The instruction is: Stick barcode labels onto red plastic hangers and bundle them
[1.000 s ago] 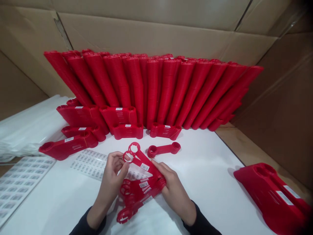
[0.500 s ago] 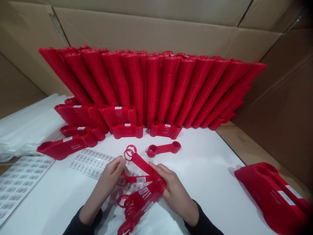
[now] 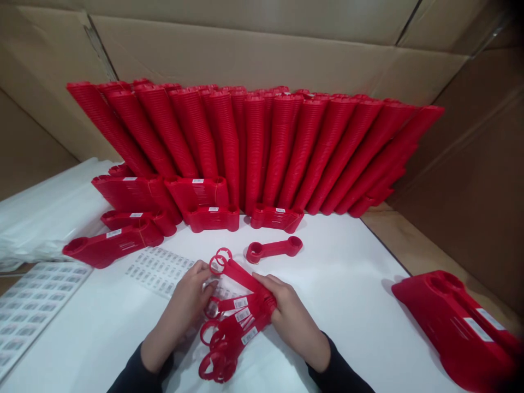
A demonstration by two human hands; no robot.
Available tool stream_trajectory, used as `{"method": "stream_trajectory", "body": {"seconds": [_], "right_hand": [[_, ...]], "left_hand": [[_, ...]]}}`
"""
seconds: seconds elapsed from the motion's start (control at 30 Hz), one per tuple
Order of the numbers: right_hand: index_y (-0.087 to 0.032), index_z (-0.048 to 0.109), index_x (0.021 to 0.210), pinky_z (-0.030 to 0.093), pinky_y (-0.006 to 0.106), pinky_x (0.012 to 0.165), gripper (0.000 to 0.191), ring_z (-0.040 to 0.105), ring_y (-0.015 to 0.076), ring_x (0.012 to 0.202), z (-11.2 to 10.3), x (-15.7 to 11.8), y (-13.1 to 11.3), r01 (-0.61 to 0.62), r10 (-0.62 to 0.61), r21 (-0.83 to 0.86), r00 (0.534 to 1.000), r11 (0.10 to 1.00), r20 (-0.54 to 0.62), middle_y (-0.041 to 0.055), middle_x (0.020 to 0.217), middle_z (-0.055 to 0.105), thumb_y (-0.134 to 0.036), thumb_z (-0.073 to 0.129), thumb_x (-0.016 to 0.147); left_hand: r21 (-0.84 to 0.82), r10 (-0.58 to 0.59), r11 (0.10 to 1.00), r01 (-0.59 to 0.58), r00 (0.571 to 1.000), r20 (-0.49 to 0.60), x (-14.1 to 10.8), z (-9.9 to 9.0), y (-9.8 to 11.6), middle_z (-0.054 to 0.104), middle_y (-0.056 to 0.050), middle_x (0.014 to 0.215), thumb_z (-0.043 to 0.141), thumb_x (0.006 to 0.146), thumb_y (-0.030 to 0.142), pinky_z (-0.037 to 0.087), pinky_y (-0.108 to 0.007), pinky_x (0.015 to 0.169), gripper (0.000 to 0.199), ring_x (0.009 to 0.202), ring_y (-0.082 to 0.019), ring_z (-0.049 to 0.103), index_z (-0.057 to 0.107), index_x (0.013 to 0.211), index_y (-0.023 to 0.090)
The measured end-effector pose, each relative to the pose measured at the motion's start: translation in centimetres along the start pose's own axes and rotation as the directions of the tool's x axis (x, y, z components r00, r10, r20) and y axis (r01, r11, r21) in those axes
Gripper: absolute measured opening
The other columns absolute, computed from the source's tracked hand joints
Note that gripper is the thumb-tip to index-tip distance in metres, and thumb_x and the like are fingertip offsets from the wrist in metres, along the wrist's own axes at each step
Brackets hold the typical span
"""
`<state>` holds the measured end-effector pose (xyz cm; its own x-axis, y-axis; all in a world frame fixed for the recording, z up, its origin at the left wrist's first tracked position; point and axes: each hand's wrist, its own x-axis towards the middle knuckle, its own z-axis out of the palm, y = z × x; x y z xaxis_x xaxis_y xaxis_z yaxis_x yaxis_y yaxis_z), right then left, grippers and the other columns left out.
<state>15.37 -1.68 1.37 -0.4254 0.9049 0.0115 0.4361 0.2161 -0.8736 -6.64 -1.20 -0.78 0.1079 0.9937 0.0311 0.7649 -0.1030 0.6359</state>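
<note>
My right hand (image 3: 292, 316) is wrapped round one end of a fanned bunch of red plastic ring-ended strips (image 3: 233, 333). Several of these carry small white barcode labels (image 3: 242, 315). At the upper edge of the fan, the fingers of my left hand (image 3: 188, 297) are closed at the ring of a top strip (image 3: 241, 274), and its fingertips are partly hidden. Just beyond the hands, a short red stack (image 3: 273, 249) of the same strips lies on the white table (image 3: 347, 305). Beneath the left hand is a sheet of barcode labels (image 3: 153, 270).
Tall red stacks (image 3: 254, 153) lean along the cardboard wall (image 3: 245, 49). Shorter labelled bundles (image 3: 114, 240) stand before them, and another bundle (image 3: 454, 322) is at the right. White plastic bags (image 3: 49, 207) and another label sheet (image 3: 36, 305) lie at the left.
The fanned strips have closed up slightly and their lower ends have swung upward. My left hand has shifted a little, its fingers now nearer the top strips' rings. My right hand keeps its hold.
</note>
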Motion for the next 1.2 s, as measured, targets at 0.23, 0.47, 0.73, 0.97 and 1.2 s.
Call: {"method": "stream_trajectory", "body": {"seconds": [0.23,0.47,0.73,0.97,1.2], "right_hand": [[-0.028,0.05,0.125,0.046,0.03,0.082,0.057,0.056,0.0168,0.093,-0.2,0.0,-0.4,0.052,-0.043,0.101,0.995,0.994,-0.089,0.004,0.103,0.06,0.0,0.04,0.076],[-0.025,0.053,0.123,0.047,0.029,0.077,0.057,0.058,0.0163,0.087,0.4,-0.1,-0.4,0.02,-0.017,0.079,0.999,0.997,-0.047,0.0043,0.096,0.06,0.001,0.04,0.074],[-0.026,0.052,0.124,0.045,0.03,0.084,0.06,0.057,0.0166,0.092,0.3,-0.1,-0.4,0.017,-0.013,0.106,0.999,0.994,-0.036,0.0048,0.102,0.061,0.003,0.041,0.072],[-0.027,0.052,0.124,0.045,0.03,0.083,0.062,0.057,0.0163,0.09,-0.1,-0.2,-0.5,0.009,-0.005,0.101,0.999,0.995,-0.041,0.0041,0.098,0.061,0.003,0.039,0.071],[-0.027,0.052,0.124,0.046,0.03,0.081,0.061,0.057,0.0163,0.089,0.0,-0.2,-0.4,0.008,-0.005,0.091,0.999,0.996,-0.034,0.004,0.097,0.061,0.003,0.04,0.071]], "left_hand": [[-0.527,-0.211,0.805,0.272,0.962,0.174,-0.2,-2.5,1.9,0.062,-0.002,0.079,0.055,0.076,0.041,0.043,-0.024,0.061,0.025,0.07,-0.016,0.055,0.064,0.084,0.018],[-0.81,-0.255,0.344,0.475,0.878,0.406,-1.0,-2.4,2.9,0.067,-0.002,0.072,0.07,0.067,0.034,0.046,-0.024,0.064,0.038,0.066,-0.013,0.06,0.065,0.1,0.016],[-0.784,-0.156,0.246,0.57,0.821,0.549,-1.3,-1.2,3.6,0.071,-0.01,0.088,0.074,0.064,0.032,0.049,-0.03,0.074,0.042,0.08,-0.021,0.066,0.065,0.101,0.015],[-0.794,-0.235,0.253,0.553,0.831,0.504,-1.2,-1.0,3.3,0.071,-0.009,0.086,0.074,0.064,0.033,0.05,-0.03,0.072,0.041,0.077,-0.021,0.066,0.066,0.1,0.015],[-0.778,-0.236,0.287,0.559,0.828,0.508,-1.1,-0.6,3.3,0.071,-0.008,0.081,0.073,0.063,0.034,0.049,-0.03,0.07,0.044,0.073,-0.02,0.065,0.065,0.102,0.015]]}}
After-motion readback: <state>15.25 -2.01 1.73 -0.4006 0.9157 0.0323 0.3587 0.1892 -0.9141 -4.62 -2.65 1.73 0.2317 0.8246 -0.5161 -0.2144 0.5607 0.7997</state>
